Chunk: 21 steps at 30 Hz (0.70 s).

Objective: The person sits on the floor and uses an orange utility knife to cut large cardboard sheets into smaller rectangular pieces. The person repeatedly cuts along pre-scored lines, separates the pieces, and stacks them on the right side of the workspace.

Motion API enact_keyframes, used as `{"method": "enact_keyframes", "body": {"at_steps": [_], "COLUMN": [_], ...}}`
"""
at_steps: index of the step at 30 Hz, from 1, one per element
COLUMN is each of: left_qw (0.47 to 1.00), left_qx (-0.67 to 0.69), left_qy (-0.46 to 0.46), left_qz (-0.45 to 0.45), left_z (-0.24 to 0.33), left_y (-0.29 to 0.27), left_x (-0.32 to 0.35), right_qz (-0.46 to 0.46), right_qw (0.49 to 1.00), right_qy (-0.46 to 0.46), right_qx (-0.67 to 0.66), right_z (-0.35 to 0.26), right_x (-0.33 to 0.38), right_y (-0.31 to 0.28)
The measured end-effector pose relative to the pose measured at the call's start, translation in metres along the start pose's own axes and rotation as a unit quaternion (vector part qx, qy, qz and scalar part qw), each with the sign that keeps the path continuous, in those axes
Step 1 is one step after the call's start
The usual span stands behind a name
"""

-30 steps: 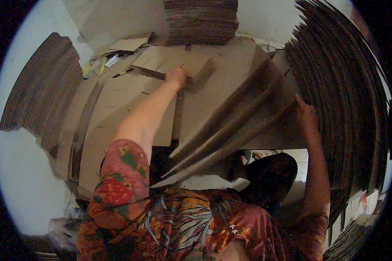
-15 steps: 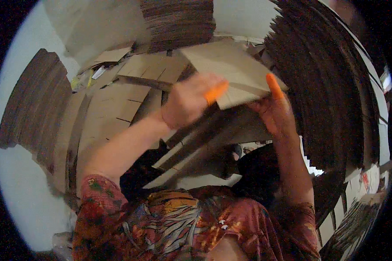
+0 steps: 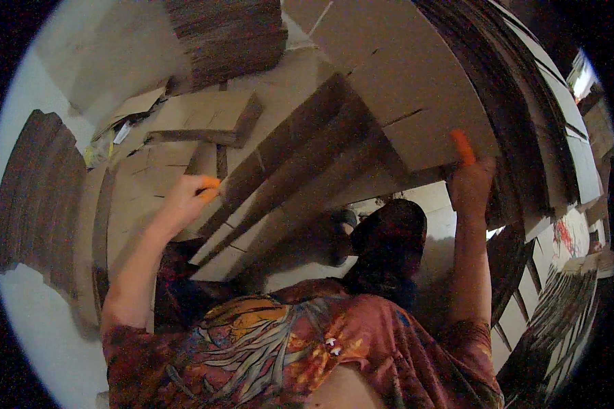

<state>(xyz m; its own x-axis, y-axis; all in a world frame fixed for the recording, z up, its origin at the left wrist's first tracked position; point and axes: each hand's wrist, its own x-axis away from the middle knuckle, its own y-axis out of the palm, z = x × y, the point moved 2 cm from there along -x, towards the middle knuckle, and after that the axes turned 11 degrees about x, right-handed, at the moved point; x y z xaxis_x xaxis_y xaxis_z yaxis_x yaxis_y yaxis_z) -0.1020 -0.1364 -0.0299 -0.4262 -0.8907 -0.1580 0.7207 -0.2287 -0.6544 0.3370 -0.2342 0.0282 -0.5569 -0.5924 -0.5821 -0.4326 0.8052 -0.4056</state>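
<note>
A large flat brown cardboard sheet [image 3: 396, 75] with cut slits spans the upper right. My right hand [image 3: 472, 187] grips its near edge, an orange finger cover on the thumb lying over the top face and the other fingers hidden beneath. To the left, my left hand [image 3: 183, 203] is held in the air with curled fingers, apart from that sheet. It also wears an orange cover on the thumb, and nothing shows in its grasp. Below and between the hands lie long overlapping cardboard pieces [image 3: 280, 170], partly in shadow.
Tall stacks of dark-edged cardboard stand at the far side [image 3: 228, 41], at the left [image 3: 37, 191] and along the right [image 3: 525, 129]. Slitted cardboard [image 3: 198, 112] lies on the left side. More bundled cardboard [image 3: 559, 327] is at the lower right.
My hands have moved apart, the left one down and leftward off the cardboard. The sheet, earlier tilted between both hands, now spreads wide at the upper right in my right hand. The view has shifted.
</note>
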Motion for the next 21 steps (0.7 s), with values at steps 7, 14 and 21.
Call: {"method": "enact_keyframes", "body": {"at_steps": [7,14,21], "left_qw": [0.993,0.990,0.983], "left_qx": [-0.003,0.017,-0.019], "left_qy": [-0.113,-0.122,-0.160], "left_qz": [0.026,0.066,0.086], "left_z": [0.027,0.019,0.017], "left_y": [-0.004,0.003,-0.005], "left_x": [0.038,0.043,0.043], "right_qz": [-0.088,-0.234,-0.283], "right_qw": [0.995,0.969,0.956], "right_qy": [-0.035,0.037,0.041], "right_qx": [-0.040,-0.064,-0.059], "right_z": [0.025,0.045,0.062], "right_x": [-0.010,-0.003,0.013], "right_y": [-0.021,0.010,0.021]}}
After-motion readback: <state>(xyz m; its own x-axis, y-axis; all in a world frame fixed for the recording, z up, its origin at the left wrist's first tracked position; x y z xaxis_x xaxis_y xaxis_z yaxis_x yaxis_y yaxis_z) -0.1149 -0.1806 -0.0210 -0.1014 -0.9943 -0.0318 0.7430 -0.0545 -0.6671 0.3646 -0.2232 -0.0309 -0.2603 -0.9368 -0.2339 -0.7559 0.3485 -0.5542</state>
